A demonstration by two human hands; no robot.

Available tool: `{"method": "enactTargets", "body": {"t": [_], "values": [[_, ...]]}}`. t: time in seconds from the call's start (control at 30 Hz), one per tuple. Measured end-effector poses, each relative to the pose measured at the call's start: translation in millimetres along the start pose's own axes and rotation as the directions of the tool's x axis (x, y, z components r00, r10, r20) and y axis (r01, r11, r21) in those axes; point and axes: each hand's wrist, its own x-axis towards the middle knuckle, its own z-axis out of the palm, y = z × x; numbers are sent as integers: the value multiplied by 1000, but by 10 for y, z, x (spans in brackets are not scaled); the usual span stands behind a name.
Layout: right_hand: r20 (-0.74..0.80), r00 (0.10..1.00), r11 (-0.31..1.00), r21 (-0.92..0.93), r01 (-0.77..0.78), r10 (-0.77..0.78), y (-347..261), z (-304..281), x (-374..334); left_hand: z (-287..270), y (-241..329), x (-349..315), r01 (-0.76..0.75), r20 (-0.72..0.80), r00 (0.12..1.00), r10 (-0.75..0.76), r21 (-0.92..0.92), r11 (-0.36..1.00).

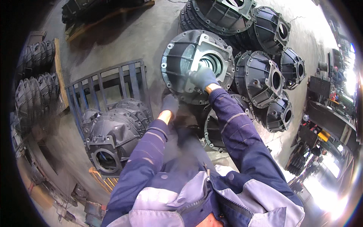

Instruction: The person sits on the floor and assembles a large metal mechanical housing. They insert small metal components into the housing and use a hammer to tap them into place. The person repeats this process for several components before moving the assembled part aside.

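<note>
A dark grey cast-metal bell housing (pixel 179 62), with a wide bolt-holed flange and a bright machined round opening, is in front of me. My right hand (pixel 204 76), in a grey glove, is closed on the edge of the pale face beside that opening. At the lower left of the same housing, my left hand (pixel 171 103), also gloved, is closed at the flange rim; its fingertips are hidden. Beneath the housing the view is dark, so what supports it cannot be made out. Another housing (pixel 214 130) stands below, partly behind my right forearm.
Several similar housings (pixel 257 75) stand stacked at the right and far side. To the left, a barred metal crate (pixel 100 89) is beside more housings (pixel 117 125). Further left are ribbed castings (pixel 36 90) by a wooden board (pixel 60 73). A cluttered workbench (pixel 332 117) lines the right.
</note>
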Motion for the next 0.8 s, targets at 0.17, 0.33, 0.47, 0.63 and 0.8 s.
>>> {"method": "enactTargets", "body": {"t": [0.17,0.33,0.47,0.63,0.8], "values": [[21,997,996,52,-73,72,32,-3,9,-434,-186,209,-44,-40,999,29,-416,908],[11,998,993,95,-68,67,34,-24,-29,-474,-89,1142,330,282,861,-424,-943,43],[18,995,989,110,-102,101,32,6,-43,-394,-63,1454,248,261,932,-250,-965,-83],[8,994,983,147,-112,112,199,-8,-76,-390,-92,1332,279,261,923,-284,-960,26],[-36,990,981,142,-131,137,425,-62,-112,-280,92,1369,216,171,936,-307,-969,121]]}}
